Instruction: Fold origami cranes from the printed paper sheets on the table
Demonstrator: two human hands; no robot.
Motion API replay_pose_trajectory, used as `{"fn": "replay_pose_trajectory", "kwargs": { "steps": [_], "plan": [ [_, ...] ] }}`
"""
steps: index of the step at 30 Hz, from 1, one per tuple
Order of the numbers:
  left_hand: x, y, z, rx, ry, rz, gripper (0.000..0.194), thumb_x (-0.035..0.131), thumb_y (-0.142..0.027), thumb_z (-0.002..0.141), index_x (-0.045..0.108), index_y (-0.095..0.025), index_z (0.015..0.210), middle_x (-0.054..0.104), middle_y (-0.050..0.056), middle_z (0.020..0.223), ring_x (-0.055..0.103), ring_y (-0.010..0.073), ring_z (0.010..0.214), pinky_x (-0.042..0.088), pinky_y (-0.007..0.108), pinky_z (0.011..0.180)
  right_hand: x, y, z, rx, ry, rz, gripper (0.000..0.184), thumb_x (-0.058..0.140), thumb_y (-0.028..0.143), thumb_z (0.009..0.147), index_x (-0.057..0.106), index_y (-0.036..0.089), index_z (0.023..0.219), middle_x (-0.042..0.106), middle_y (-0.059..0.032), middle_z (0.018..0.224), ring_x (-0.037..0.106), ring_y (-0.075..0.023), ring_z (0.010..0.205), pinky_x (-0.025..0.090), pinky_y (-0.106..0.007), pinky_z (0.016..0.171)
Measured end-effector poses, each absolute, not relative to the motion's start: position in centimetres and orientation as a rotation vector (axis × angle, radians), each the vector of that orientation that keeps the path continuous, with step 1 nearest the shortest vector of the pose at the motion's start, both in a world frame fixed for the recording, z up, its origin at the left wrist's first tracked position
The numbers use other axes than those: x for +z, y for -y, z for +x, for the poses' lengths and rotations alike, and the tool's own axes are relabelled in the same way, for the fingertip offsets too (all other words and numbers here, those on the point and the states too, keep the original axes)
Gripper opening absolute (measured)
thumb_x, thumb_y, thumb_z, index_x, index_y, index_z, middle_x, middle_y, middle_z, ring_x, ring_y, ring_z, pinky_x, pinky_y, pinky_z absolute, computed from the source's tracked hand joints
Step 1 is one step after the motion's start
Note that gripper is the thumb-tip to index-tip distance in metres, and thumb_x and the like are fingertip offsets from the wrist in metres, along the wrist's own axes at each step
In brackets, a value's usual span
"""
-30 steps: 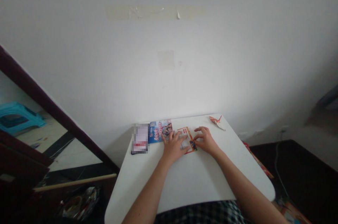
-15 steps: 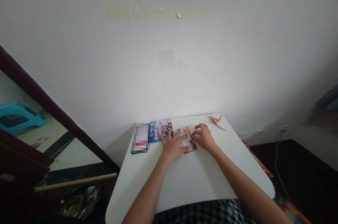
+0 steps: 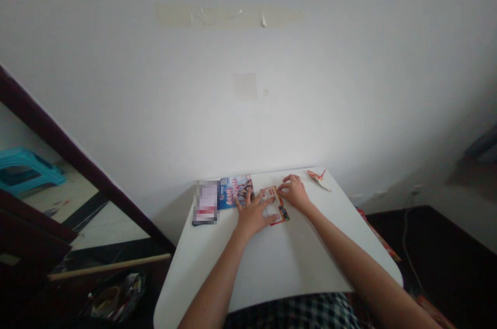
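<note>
1. White, red and orange, the printed paper sheet lies flat on the white table, its long axis running away from the person, with the far end leaning a little left.
2. The left hand is spread over the left part of the sheet, its fingers apart and thumb on the near part.
3. The right hand is at the sheet's far right edge, thumb and fingertips drawn close together. At this size I cannot tell whether they pinch the paper or only touch it.
4. Both hands are at the sheet: the left covers more of it, while the right is nearer the far right corner.
5. Left of the sheet is a blue printed leaflet, its right side reached by the left fingers; beside that lies a dark-edged rectangular object, its face pixelated.
6. Beyond the right hand sits 1 red-and-white folded paper crane, near the table's far right corner, below the wall.
</note>
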State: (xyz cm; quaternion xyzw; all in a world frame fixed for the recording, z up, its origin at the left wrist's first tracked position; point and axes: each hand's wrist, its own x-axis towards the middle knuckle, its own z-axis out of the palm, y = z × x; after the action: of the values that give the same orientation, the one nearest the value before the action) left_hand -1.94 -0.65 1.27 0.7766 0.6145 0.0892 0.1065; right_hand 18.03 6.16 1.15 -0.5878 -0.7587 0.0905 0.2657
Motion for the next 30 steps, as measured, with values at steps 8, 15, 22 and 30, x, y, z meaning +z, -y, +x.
{"fn": "replay_pose_trajectory", "kwargs": {
  "steps": [8, 15, 22, 30],
  "plan": [
    [1.4, 0.7, -1.9, 0.232, -1.814, 2.301, 0.065, 0.055, -0.075, 0.079, 0.046, -0.058, 0.141, 0.028, -0.010, 0.166, 0.004, 0.0439, 0.155, -0.007, 0.083, 0.111, 1.3, -8.0, 17.1, 0.227, 2.025, -1.652, 0.011, 0.071, 0.033, 0.087, 0.081, 0.030, 0.092, 0.062, -0.0079, 0.116, 0.048, -0.0267, 0.121, 0.045, -0.037, 0.096],
    [1.0, 0.6, -2.0, 0.286, -1.801, 2.305, 0.067, 0.055, -0.078, 0.078, 0.045, -0.058, 0.141, 0.029, -0.010, 0.166, 0.004, 0.0443, 0.155, -0.011, 0.084, 0.108, 1.1, -8.3, 17.0, 0.224, 2.005, -1.646, 0.014, 0.070, 0.034, 0.088, 0.080, 0.029, 0.095, 0.061, -0.0083, 0.117, 0.050, -0.0255, 0.118, 0.044, -0.036, 0.097],
    [1.1, 0.7, -1.9, 0.259, -1.807, 2.298, 0.066, 0.052, -0.077, 0.080, 0.044, -0.059, 0.142, 0.029, -0.010, 0.166, 0.003, 0.0438, 0.155, -0.010, 0.083, 0.109, 1.1, -8.1, 17.8, 0.260, 2.076, -1.602, 0.016, 0.071, 0.035, 0.088, 0.079, 0.034, 0.101, 0.060, -0.0061, 0.123, 0.051, -0.0236, 0.120, 0.042, -0.037, 0.102],
    [1.6, 0.8, -1.9, 0.186, -1.812, 2.307, 0.070, 0.047, -0.080, 0.080, 0.037, -0.058, 0.146, 0.023, -0.010, 0.167, 0.000, 0.0423, 0.156, -0.009, 0.083, 0.109, 0.7, -7.8, 19.2, 0.293, 2.180, -1.465, 0.024, 0.072, 0.035, 0.086, 0.077, 0.037, 0.110, 0.057, -0.0075, 0.132, 0.048, -0.0278, 0.128, 0.043, -0.044, 0.108]
  ]
}}
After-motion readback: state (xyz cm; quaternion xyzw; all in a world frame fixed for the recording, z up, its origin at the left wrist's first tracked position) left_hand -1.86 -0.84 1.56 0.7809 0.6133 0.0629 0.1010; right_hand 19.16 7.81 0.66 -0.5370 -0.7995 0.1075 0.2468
